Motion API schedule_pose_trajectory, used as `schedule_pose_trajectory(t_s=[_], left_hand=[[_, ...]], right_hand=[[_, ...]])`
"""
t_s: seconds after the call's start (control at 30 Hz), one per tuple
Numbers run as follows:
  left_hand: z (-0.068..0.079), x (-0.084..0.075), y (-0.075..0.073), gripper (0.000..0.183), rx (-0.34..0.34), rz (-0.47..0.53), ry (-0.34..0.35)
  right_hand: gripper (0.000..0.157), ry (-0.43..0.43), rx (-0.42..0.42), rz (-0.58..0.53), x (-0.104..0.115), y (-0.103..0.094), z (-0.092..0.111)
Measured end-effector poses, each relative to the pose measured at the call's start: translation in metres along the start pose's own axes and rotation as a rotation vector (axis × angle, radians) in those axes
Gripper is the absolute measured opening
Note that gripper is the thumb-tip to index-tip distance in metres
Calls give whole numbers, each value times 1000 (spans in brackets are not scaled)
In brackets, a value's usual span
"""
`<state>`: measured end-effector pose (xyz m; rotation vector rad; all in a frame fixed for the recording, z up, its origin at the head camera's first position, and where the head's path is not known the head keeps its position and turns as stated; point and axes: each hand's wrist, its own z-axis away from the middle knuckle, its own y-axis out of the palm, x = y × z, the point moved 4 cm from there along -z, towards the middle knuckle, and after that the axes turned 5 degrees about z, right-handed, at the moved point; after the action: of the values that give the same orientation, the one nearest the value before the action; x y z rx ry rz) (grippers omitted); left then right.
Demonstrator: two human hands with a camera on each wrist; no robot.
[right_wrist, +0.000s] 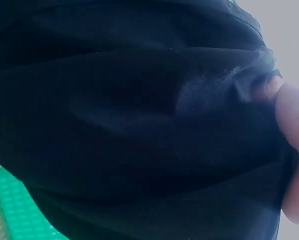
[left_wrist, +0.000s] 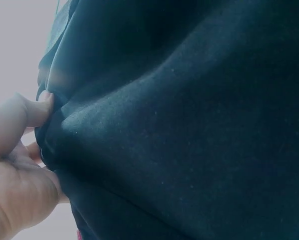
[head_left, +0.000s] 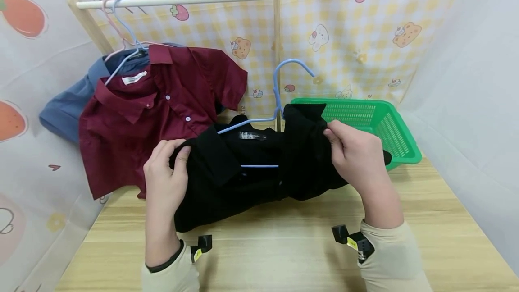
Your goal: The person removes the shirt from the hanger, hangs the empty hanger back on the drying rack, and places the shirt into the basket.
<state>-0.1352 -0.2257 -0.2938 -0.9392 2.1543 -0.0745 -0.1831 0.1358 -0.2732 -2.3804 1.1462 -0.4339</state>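
Currently your left hand [head_left: 164, 179] and right hand [head_left: 357, 157] each pinch a shoulder of the black shirt [head_left: 251, 170], lying mid-table on its blue hanger [head_left: 279, 98]; hanging on the far rail [head_left: 178, 0] remains.

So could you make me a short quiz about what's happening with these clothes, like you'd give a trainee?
1. True or false: the black shirt already hangs on the rail.
2. What does each hand grip? A) the green basket B) the black shirt C) the red shirt
3. What colour is the hanger inside the black shirt?

Key:
1. False; it is held over the wooden table.
2. B; the left hand and right hand each pinch a shoulder of it.
3. Light blue.
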Motion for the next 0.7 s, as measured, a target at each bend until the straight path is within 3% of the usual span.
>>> schedule_pose_trajectory(t_s=[0.27, 0.5, 0.7], left_hand=[[2, -3, 7, 12, 7, 20, 44], [5, -6, 16, 12, 4, 87, 78], [6, -8, 19, 12, 4, 106, 56]], right_hand=[[45, 25, -30, -15, 10, 6, -4], [14, 107, 103, -118, 18, 11, -2], [47, 149, 129, -226, 23, 13, 0]])
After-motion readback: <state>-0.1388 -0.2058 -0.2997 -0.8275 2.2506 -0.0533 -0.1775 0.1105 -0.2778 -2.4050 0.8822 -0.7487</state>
